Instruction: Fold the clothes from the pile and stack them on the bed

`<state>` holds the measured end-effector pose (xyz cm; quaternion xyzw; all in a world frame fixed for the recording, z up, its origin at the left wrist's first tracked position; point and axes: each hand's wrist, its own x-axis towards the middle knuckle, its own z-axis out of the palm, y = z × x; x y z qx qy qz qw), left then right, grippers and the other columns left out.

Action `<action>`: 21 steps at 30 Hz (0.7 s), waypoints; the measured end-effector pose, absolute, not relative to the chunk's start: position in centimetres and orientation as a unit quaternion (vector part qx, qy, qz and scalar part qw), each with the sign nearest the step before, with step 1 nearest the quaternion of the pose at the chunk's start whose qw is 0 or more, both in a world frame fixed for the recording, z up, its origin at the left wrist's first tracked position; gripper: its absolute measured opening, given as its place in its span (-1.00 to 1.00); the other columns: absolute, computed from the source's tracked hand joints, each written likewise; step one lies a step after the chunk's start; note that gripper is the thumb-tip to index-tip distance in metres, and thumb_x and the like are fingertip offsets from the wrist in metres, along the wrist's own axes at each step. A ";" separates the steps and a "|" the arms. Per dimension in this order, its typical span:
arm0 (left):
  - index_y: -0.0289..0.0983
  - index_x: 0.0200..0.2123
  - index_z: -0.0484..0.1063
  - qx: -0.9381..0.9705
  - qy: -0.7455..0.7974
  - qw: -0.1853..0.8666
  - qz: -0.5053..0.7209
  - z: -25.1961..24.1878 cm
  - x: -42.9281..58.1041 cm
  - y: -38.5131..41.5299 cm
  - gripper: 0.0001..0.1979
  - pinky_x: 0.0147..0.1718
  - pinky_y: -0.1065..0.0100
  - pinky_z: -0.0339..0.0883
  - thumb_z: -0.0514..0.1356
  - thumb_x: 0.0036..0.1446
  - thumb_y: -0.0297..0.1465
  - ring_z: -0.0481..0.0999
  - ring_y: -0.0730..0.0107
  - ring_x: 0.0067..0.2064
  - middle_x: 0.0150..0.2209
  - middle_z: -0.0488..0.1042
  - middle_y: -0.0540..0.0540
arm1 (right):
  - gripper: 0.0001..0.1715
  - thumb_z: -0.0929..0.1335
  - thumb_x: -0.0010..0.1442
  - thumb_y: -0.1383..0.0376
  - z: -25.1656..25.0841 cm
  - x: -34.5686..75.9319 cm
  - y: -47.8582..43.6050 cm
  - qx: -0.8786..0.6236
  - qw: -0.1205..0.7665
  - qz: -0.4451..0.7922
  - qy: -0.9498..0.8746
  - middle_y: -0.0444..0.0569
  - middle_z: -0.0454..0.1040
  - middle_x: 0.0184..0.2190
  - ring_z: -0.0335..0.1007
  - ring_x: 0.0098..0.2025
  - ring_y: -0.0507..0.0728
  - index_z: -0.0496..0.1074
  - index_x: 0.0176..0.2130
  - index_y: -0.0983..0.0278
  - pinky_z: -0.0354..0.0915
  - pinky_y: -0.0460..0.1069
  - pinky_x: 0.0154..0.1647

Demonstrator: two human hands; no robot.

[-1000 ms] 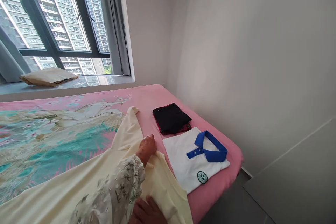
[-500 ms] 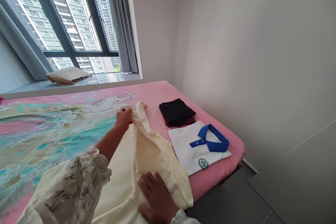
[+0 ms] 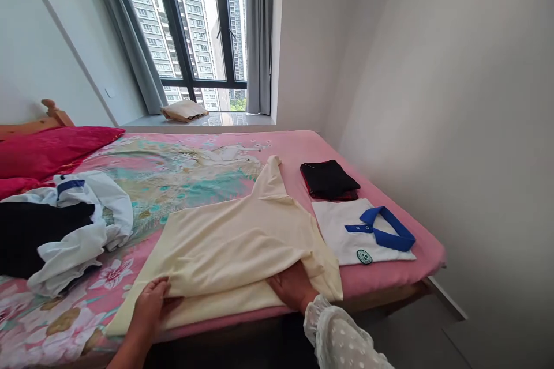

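A cream long-sleeved top (image 3: 242, 236) lies spread along the near side of the bed, one sleeve stretched toward the far side. Its upper layer is partly folded over the lower one. My left hand (image 3: 151, 300) pinches the edge of the upper layer at the lower left. At the right, my right hand (image 3: 296, 287) holds the near edge of the fold, with its fingers partly hidden under the cloth. Just right of the top lies a folded white polo shirt (image 3: 340, 242) with a blue collar and a round green badge.
Folded black clothing (image 3: 331, 179) rests on red plaid cloth behind the polo. Crumpled white and black clothes (image 3: 86, 225) lie at left, near a red pillow (image 3: 56, 150). The pink floral bedsheet (image 3: 208, 173) reaches toward the windowsill, where a beige bundle (image 3: 184, 109) sits.
My left hand has come back from the sleeve to the top's near left edge. My right hand has gone from lying flat on the cloth to the fold's edge. The view has swung left.
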<state>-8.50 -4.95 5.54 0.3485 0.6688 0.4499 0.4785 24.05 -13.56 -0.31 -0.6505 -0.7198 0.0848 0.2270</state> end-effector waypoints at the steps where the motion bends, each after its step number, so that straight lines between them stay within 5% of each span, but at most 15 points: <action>1: -0.23 -0.27 0.25 0.326 0.667 0.513 0.430 4.6 -9.3 -5.3 -0.74 -0.48 0.25 0.44 0.14 -0.12 -0.38 0.46 0.35 -0.46 -0.40 0.36 -0.04 | -0.35 0.20 0.23 -0.02 -0.2 23.9 -13.6 -0.651 0.229 0.077 -0.720 0.05 0.22 0.21 0.08 0.24 0.28 0.21 0.21 0.20 -0.08 0.18 0.27; 5: -0.21 -0.08 0.24 0.364 0.668 0.540 0.360 3.9 -9.8 -5.2 -0.49 -0.54 0.28 0.40 0.23 -0.16 -0.25 0.47 0.34 -0.44 -0.28 0.40 -0.07 | -0.36 0.20 0.24 -0.02 -0.3 23.2 -13.9 -0.660 0.222 0.050 -0.716 0.07 0.24 0.19 0.09 0.23 0.29 0.24 0.19 0.22 -0.05 0.19 0.26; 8: -0.24 0.00 0.22 0.419 0.658 0.511 0.361 5.2 -9.1 -4.9 -0.36 -0.62 0.41 0.29 0.26 -0.24 -0.31 0.38 0.42 -0.49 -0.39 0.38 -0.01 | -0.41 0.19 0.25 0.00 -0.5 22.9 -14.1 -0.667 0.214 0.035 -0.713 0.08 0.29 0.16 0.12 0.22 0.29 0.30 0.15 0.22 0.01 0.20 0.22; 13: -0.18 0.04 0.22 0.448 0.545 0.528 0.473 6.6 -10.0 -5.7 -0.31 -0.67 0.55 0.10 0.27 -0.27 -0.33 0.22 0.59 -0.58 -0.49 0.32 0.11 | -0.48 0.20 0.25 0.06 0.1 22.5 -14.4 -0.670 0.194 0.020 -0.717 0.09 0.38 0.08 0.18 0.18 0.31 0.38 0.08 0.23 0.04 0.21 0.20; 21: -0.14 -0.01 0.31 0.419 0.548 0.545 0.477 6.3 -13.3 -4.8 -0.32 -0.69 0.56 0.07 0.29 -0.35 -0.37 0.19 0.62 -0.62 -0.52 0.29 0.14 | -0.42 0.19 0.26 0.10 0.7 22.9 -16.6 -0.665 0.182 0.046 -0.723 0.11 0.31 0.14 0.13 0.21 0.28 0.26 0.17 0.30 -0.05 0.19 0.27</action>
